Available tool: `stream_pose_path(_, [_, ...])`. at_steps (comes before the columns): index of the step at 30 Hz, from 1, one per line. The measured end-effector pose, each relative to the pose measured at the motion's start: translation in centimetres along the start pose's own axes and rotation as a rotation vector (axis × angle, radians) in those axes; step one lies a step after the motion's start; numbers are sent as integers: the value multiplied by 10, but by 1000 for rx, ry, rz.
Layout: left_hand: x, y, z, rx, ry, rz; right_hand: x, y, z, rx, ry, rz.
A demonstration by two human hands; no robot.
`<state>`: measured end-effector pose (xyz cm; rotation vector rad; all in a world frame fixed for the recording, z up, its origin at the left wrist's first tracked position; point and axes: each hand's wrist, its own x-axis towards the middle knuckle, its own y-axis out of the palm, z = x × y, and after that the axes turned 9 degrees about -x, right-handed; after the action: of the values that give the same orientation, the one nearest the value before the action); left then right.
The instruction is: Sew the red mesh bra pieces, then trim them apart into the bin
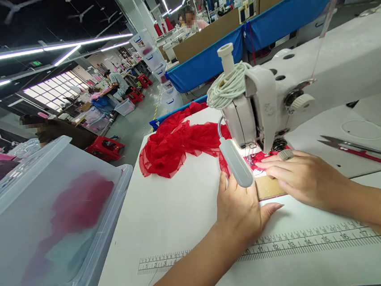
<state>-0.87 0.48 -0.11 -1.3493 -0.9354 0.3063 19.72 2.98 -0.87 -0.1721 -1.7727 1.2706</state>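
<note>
Under the needle of a white sewing machine (267,104) lies the edge of a red lace fabric (262,155). My right hand (315,180) is at that edge, its fingers close together and closed on the lace just right of the presser foot. My left hand (239,208) rests flat on the table left of the needle, thumb spread out and fingertips at the fabric, partly hidden by a grey lamp head (236,162). Between the hands shows a tan plate (269,187). Sheer red fabric (177,146) lies bunched behind my left hand.
Thread snips (363,149) with red handles lie right of the machine. A printed ruler (308,242) runs along the white table (133,220) front. A translucent bin (50,224) with red fabric stands at left. Co-workers sit farther back near red stools (105,147).
</note>
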Motion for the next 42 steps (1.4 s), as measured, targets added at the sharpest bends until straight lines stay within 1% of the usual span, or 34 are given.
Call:
stream_pose_path(4, [1,-3,-1,8,-26,12,2,-1,-1,3,-14,-18])
stream_pose_path(10, [2,-7,-4,54,2,-15,4,-3,-2,-4,-25,-31])
stream_pose_path(16, [-2,-5,-7,83,11,-10,4,-2,-1,-5,-20,-36])
stream_pose_path(19, [-2,-5,-7,62,-3,-5,3,-1,-1,17,-8,-15])
stream_pose_path(23, [-1,-4,-6,46,-20,-19,2,1,-1,38,47,9])
stream_pose_path(26, [-1,-3,-5,48,-31,-5,0,5,-1,39,73,29])
stream_pose_path(32, [0,-4,-3,58,-38,18,2,5,-2,53,78,37])
stream_pose_path(36, [1,-5,-3,74,-21,24,5,2,-3,4,46,49])
stream_pose_path(42, [1,-3,-3,65,-23,27,7,1,-2,-20,52,44])
